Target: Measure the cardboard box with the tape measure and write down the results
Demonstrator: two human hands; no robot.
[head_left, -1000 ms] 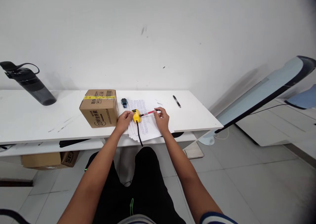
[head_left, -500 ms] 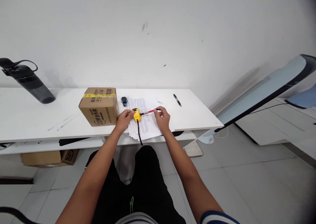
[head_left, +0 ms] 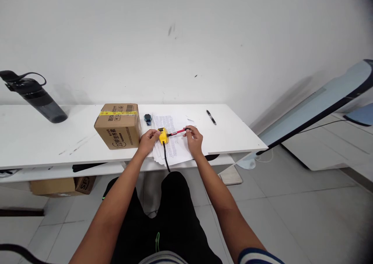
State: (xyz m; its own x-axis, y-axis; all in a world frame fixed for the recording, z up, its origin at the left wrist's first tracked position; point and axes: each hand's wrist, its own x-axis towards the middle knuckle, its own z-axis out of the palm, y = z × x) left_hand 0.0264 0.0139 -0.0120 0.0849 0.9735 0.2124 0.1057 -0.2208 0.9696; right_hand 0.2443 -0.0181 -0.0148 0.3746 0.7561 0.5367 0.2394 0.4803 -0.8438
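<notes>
My left hand (head_left: 149, 141) grips a yellow tape measure (head_left: 163, 136) by its left side; a black strap (head_left: 166, 158) dangles from it past the table edge. In my right hand (head_left: 194, 141), fingers pinch the far end of a thin red stick-like tool (head_left: 178, 132) with black ends. Its left end meets the right side of the tape measure. Both are held over handwritten papers (head_left: 183, 155) spread at the table's front edge. What kind of tool the red one is, I cannot make out.
On the white table (head_left: 241, 136) stand a cardboard box (head_left: 119, 128) and a dark bottle (head_left: 43, 99). A watch (head_left: 147, 118) lies behind the papers, and a black pen (head_left: 211, 117) lies to the right. Beneath is another carton (head_left: 62, 186). A pale blue panel (head_left: 314, 105) leans at right.
My right hand has drawn slightly along the red tool toward its end. The whole view has shifted a little. My left hand keeps its grip on the tape measure.
</notes>
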